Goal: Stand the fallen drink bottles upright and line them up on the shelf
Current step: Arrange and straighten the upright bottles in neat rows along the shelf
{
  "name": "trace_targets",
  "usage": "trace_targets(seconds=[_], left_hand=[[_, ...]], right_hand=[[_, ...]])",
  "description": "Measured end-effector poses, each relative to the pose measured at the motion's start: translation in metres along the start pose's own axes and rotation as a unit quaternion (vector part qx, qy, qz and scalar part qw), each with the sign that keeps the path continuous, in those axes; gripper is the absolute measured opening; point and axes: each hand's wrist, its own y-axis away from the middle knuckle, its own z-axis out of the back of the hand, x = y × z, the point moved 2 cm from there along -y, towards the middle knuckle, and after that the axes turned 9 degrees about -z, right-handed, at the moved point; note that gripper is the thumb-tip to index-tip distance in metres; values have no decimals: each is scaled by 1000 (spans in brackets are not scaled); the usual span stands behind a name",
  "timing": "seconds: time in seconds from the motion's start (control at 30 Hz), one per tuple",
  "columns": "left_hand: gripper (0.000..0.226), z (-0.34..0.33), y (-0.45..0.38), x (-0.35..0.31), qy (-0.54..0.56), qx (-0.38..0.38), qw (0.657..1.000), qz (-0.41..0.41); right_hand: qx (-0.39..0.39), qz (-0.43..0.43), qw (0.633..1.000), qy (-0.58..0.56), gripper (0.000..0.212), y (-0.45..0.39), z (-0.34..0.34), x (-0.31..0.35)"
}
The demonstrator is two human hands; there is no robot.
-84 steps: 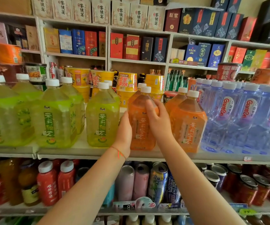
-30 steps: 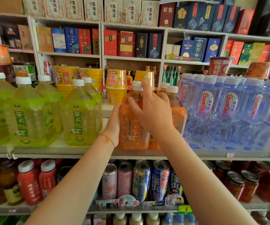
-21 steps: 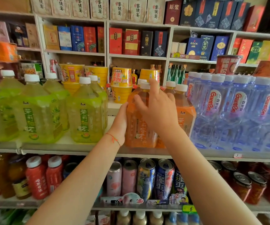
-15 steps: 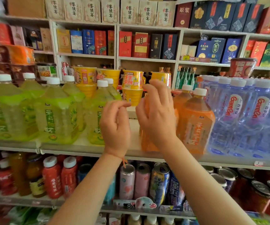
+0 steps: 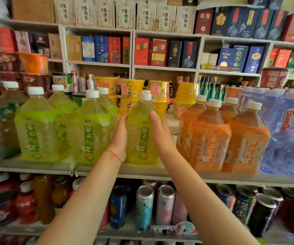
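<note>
A shop: stocked shelves (image 5: 142, 172) of drink bottles (image 5: 209, 138), cans (image 5: 144, 207), boxed goods (image 5: 114, 49).

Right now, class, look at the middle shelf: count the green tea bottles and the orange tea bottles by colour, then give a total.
Green bottles: 6, counting the held green bottle between the left hand and right hand, and one showing only its cap behind it
Orange bottles: 4
Total: 10
</note>
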Motion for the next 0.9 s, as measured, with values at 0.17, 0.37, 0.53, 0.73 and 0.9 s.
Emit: trace_targets(seconds=[0.17,0.37,0.53,0.73,0.9], left_hand=[[57,-4,3,-1,40,55,998,3],[59,-23,17,10,51,97,993,34],[58,-35,22,15,59,107,992,33],[56,-45,20,22,19,95,995,16],[54,-45,17,25,20,49,999,11]], right_hand=[[-36,2,999,-5,104,9,-2,2],[-74,-4,997,-32,101,24,21,1],[-99,57,993,40,67,41,37,5],[-235,352,893,155,48,68,80,23],[-404,302,854,126,48,52,169,23]])
